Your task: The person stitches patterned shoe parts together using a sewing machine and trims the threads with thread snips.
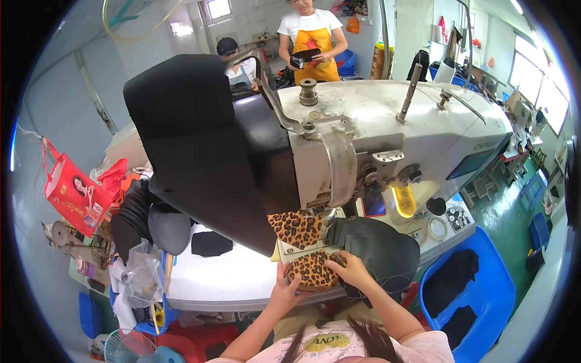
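Note:
Directly in front of me, a small leopard-print fabric piece lies between my hands at the front of the sewing machine. My left hand grips its left edge, thumb on top. At its upper right edge, my right hand pinches it; a small dark thing by those fingers is too unclear to name. Another leopard-print part sits by the needle area, partly hidden by a long black sheet of material draped over the machine. Dark grey rounded pieces lie right of the needle.
A white worktable carries a black cut piece and stacked dark pieces. At right stands a blue tub holding black fabric. A red bag hangs at left, above a fan. Two people work beyond the machine.

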`<action>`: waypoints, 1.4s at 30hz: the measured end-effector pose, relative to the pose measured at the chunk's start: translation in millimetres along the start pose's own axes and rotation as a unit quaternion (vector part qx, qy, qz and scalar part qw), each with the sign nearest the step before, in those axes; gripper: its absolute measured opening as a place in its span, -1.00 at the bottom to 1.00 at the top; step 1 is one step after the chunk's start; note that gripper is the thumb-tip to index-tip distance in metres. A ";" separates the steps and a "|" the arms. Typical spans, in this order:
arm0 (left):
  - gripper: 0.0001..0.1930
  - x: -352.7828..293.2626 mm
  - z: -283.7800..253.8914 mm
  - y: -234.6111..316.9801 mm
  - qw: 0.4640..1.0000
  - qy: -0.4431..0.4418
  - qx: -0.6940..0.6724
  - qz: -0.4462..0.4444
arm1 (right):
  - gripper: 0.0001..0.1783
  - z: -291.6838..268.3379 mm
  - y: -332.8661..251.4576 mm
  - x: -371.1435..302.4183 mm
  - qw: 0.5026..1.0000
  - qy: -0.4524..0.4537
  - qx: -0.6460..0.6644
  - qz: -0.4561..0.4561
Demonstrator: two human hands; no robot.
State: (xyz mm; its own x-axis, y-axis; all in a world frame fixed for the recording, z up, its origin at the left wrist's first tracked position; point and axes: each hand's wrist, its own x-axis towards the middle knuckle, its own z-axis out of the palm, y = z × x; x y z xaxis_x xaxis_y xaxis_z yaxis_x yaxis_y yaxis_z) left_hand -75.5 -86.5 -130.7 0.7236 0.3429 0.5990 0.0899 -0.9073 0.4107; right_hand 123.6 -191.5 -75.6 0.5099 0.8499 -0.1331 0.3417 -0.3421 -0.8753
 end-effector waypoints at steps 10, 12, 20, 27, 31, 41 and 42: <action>-0.18 15.9 1.5 15.9 0.994 -0.027 -0.018 -0.106 | -0.52 -3.4 4.2 11.1 0.998 -0.032 -0.004 -0.046; -0.17 17.4 -0.8 16.8 0.992 -0.036 -0.017 -0.116 | -0.51 -2.8 5.3 9.9 0.998 -0.034 -0.013 -0.050; -0.01 14.9 -5.3 15.2 0.992 -0.016 0.009 -0.127 | -0.45 1.3 7.9 -3.2 0.996 -0.002 0.067 -0.050; -0.09 19.3 4.2 15.6 0.991 -0.008 -0.005 -0.131 | -0.37 -2.9 2.0 -1.9 0.998 -0.006 0.007 -0.061; -0.06 17.4 5.6 15.9 0.988 -0.013 -0.016 -0.154 | -0.38 0.6 6.1 -3.7 0.996 0.017 -0.002 -0.086; 0.07 28.8 6.3 16.7 0.985 -0.007 -0.026 -0.169 | -0.40 -1.1 5.2 1.4 0.998 0.013 0.011 -0.068; 0.08 28.3 6.6 15.6 0.986 -0.012 -0.023 -0.167 | -0.40 -1.2 4.9 1.5 0.997 0.015 0.012 -0.070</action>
State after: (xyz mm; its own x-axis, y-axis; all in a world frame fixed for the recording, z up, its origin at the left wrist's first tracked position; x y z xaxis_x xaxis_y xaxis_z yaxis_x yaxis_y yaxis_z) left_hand -49.1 -92.5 -111.9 0.6749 0.6145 0.4085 0.2955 -0.7324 0.6134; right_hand 127.0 -192.5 -79.5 0.4810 0.8767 0.0051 0.3926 -0.2102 -0.8954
